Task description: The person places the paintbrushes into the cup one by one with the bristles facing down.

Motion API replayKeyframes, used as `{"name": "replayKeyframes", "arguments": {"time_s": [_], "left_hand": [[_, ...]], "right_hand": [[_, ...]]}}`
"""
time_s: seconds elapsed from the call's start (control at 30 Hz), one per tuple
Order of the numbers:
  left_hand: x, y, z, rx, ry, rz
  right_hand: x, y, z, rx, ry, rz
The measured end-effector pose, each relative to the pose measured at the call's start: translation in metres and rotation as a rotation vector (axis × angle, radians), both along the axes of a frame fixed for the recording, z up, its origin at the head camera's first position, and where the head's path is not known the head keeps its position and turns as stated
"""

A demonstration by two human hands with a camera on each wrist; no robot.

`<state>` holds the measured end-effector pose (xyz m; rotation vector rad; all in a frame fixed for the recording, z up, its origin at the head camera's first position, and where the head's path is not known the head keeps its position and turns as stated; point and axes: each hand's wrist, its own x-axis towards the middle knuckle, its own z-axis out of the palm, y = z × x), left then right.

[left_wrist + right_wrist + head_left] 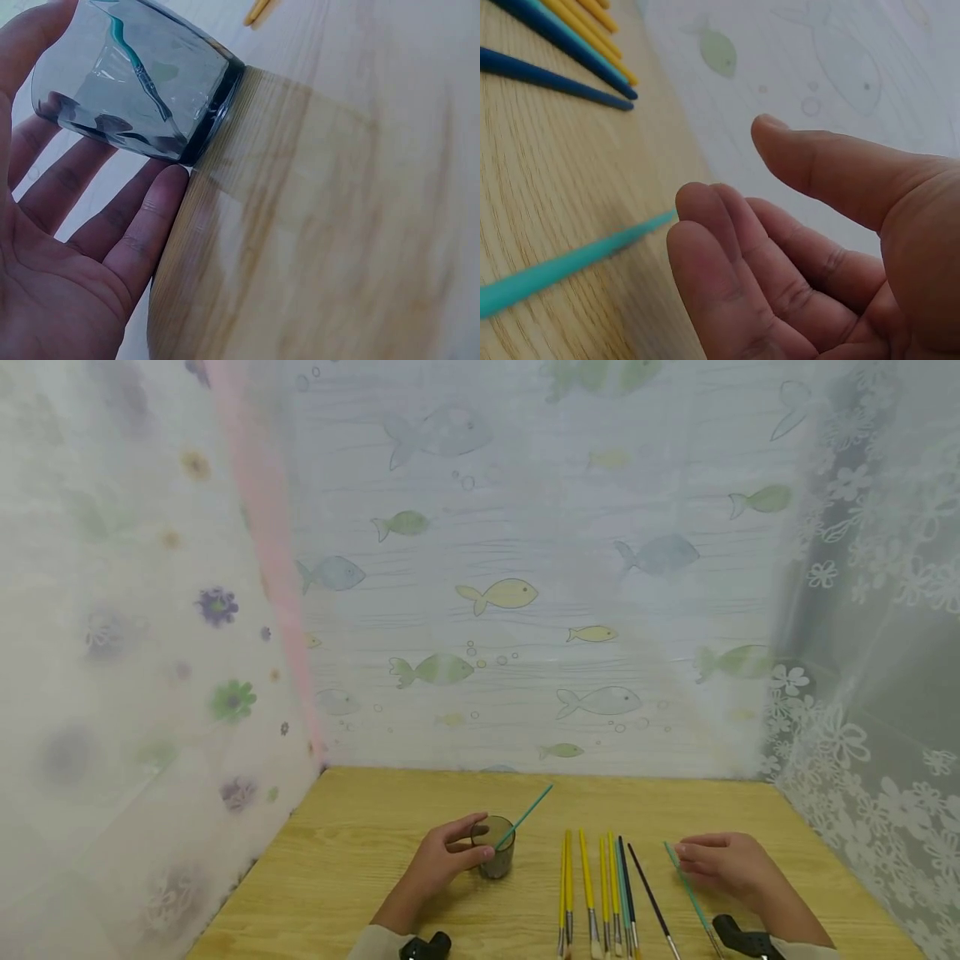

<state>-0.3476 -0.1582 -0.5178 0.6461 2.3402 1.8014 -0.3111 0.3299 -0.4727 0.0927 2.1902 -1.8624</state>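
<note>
A dark-tinted drinking glass (497, 867) stands on the table, and my left hand (441, 857) holds it from the side, thumb and fingers around it. Inside the glass leans a teal paintbrush (534, 805); the left wrist view shows its bristle end (159, 103) down near the bottom. On the right, my right hand (729, 870) is beside the handle tip of another teal paintbrush (690, 892) that lies on the table. Its thumb stands apart from the loosely bent fingers in the right wrist view, and nothing is between them.
Between the hands lies a row of paintbrushes: several yellow-handled ones (586, 872), a teal one (623, 881) and dark ones (647, 885). The wooden table (360, 827) ends at a fish-patterned curtain (510, 710), with patterned sheets on both sides.
</note>
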Motion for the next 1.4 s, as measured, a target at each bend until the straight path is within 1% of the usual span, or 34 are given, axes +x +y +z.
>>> {"name": "replayKeyframes", "arguments": {"time_s": [0.07,0.27,0.4,0.57,0.87,0.93,1.1,1.17,1.4], "left_hand": [[0.0,-0.001,0.001,0.0,0.003,0.004],[-0.001,-0.001,0.0,0.004,0.007,0.001],[0.001,-0.001,0.0,0.005,-0.004,0.001],[0.001,-0.001,0.0,0.008,-0.008,0.006],[0.0,-0.001,-0.001,0.011,-0.005,-0.002],[0.0,-0.002,-0.001,0.014,-0.004,-0.003],[0.0,-0.002,0.0,0.017,-0.003,-0.004],[0.0,-0.002,0.0,0.016,-0.004,-0.004],[0.0,-0.002,-0.001,0.011,-0.009,0.0]], "right_hand": [[-0.001,0.003,0.0,0.02,-0.01,-0.012],[-0.001,0.009,-0.005,0.169,-0.054,-0.076],[0.002,0.01,-0.006,0.214,-0.074,-0.052],[0.004,0.006,-0.006,0.272,-0.065,-0.037],[0.003,-0.007,-0.006,0.388,-0.063,-0.065],[0.004,-0.008,-0.006,0.419,-0.04,-0.039],[0.004,-0.014,-0.004,0.496,0.002,-0.008],[0.004,-0.016,-0.004,0.523,0.001,-0.022],[0.001,-0.018,-0.007,0.605,0.02,-0.014]]}}
